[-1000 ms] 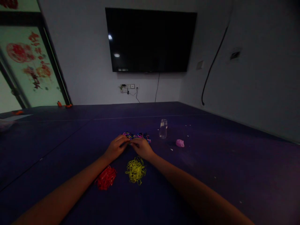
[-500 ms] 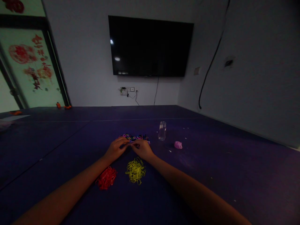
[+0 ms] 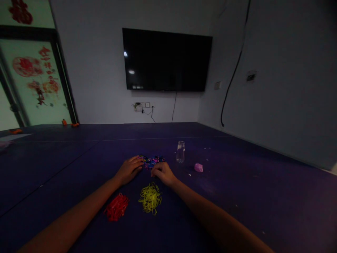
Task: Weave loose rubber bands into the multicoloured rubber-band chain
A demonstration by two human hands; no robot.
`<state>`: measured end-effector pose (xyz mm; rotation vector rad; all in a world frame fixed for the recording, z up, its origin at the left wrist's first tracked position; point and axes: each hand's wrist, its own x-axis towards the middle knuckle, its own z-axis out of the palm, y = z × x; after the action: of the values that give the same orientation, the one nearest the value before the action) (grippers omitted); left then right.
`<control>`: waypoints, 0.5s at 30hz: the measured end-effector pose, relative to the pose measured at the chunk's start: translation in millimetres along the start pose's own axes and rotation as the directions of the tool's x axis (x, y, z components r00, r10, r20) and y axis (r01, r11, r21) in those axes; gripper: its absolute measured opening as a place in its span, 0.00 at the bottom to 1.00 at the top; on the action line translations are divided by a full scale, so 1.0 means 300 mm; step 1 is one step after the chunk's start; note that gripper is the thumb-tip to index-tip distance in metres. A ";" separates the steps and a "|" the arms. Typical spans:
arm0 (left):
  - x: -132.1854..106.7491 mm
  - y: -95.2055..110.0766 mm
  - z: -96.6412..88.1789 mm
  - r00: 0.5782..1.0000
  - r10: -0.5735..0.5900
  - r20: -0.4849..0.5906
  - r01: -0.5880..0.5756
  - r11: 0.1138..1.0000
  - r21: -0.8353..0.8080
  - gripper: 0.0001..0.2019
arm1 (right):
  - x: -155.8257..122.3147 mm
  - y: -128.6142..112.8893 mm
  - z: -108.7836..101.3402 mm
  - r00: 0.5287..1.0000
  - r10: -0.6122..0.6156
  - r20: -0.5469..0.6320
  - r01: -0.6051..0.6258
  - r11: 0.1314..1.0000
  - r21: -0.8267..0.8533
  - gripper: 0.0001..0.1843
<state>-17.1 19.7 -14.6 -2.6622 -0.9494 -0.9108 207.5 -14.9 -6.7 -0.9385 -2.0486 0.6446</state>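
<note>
A heap of mixed-colour rubber bands [image 3: 152,160] lies on the dark purple table [image 3: 237,196]. My left hand [image 3: 129,169] rests at its near left edge, fingers stretched toward the heap and touching it. My right hand [image 3: 162,172] sits just in front of the heap with its fingers curled in a pinch; what they hold is too small to make out. Closer to me lie a pile of yellow bands [image 3: 150,198] and a pile of red bands [image 3: 116,207].
A small clear bottle [image 3: 180,151] stands right of the heap, with a pink lump [image 3: 198,167] further right. A black screen [image 3: 167,60] hangs on the far wall. Small white specks dot the table on the right.
My right hand has drawn back a little from the heap toward me, and my hands have come apart. The view has tilted, so everything sits lower in the picture.
</note>
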 end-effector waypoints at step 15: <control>-0.012 -0.050 0.056 0.986 -0.092 0.137 0.088 0.996 0.034 0.19 | 0.013 0.036 -0.066 0.963 0.078 -0.258 -0.234 0.719 -0.654 0.14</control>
<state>-20.3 35.5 -30.9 -2.7079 -1.1118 -0.7317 226.1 -2.8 -1.2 -1.5408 -2.0343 -0.1791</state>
